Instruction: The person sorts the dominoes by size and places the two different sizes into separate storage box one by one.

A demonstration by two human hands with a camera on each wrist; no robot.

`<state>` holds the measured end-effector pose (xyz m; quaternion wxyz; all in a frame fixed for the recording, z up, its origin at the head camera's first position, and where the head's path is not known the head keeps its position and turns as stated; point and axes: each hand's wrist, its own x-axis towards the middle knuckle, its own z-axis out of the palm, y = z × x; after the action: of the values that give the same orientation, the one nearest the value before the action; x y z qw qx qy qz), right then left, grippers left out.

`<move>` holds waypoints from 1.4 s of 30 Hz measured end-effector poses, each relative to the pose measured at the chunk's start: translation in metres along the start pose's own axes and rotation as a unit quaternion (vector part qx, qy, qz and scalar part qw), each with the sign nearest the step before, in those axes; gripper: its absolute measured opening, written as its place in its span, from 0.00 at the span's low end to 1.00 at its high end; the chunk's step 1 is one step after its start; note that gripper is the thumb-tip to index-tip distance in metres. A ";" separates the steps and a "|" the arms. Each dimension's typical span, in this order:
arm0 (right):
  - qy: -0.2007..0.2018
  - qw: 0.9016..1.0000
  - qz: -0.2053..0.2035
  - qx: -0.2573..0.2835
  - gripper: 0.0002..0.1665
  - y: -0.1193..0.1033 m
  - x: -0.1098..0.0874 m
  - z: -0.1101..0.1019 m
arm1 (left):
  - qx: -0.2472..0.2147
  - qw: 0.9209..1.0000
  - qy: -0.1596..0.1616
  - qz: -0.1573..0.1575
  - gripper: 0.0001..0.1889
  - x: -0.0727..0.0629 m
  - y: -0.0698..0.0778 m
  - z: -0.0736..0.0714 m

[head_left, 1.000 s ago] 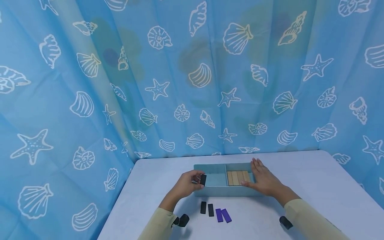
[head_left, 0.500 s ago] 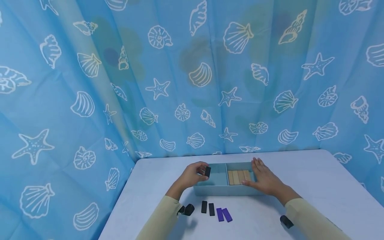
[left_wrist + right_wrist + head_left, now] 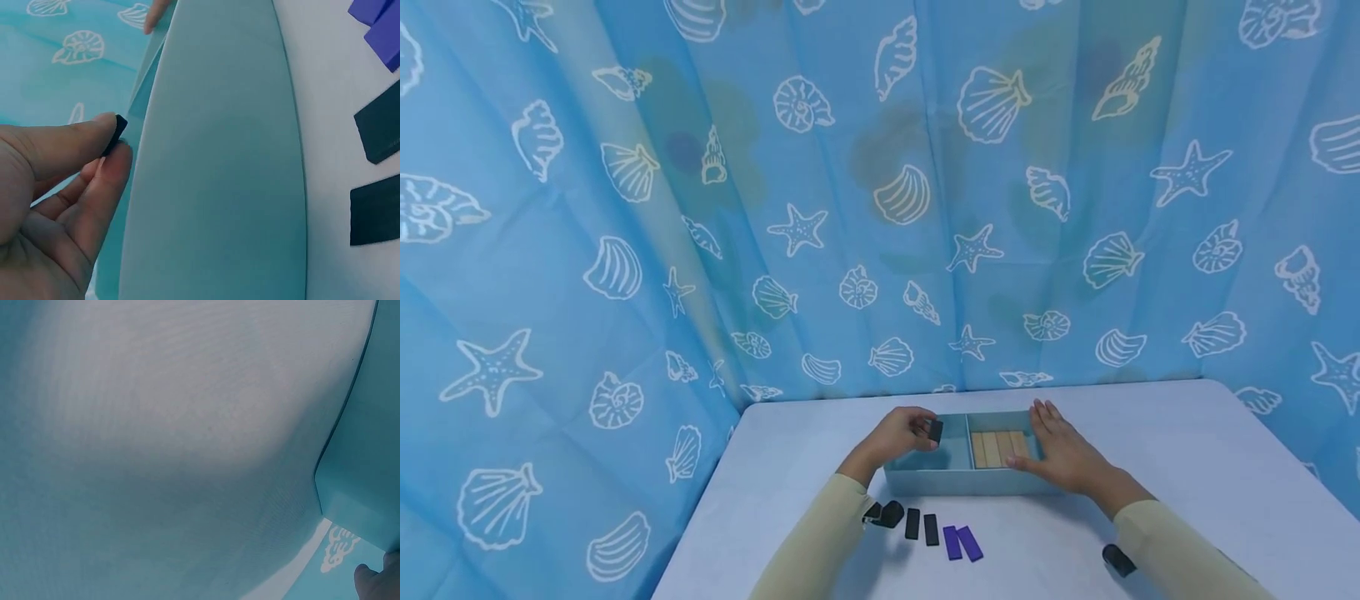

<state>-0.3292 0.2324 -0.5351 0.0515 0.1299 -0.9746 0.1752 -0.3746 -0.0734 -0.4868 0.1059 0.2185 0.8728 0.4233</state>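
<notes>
My left hand pinches a small black rectangular block between thumb and fingertips, over the left compartment of a pale teal box. In the left wrist view, the pinched block shows edge-on beside the box's rim. My right hand rests on the box's right end with fingers straight, its thumb reaching over the front rim. Several light wooden blocks stand side by side in the right compartment. In the right wrist view only some fingertips show at the lower right.
Two black blocks and two purple blocks lie on the white table in front of the box. A thin divider splits the box. Behind the table hangs a blue curtain with shell prints.
My left hand has moved right and slightly back with the black block, from the box's left end to further over the left compartment. The right hand has stayed on the box.
</notes>
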 end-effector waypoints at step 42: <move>-0.007 1.000 0.004 0.005 0.66 0.000 -0.001 0.000 | -0.007 0.987 0.016 -0.161 0.16 0.034 -0.007 0.049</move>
<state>-0.3284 0.2323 -0.5350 0.0434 0.1278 -0.9746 0.1789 -0.3884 -0.0270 -0.5229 0.1600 0.0676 0.8953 0.4102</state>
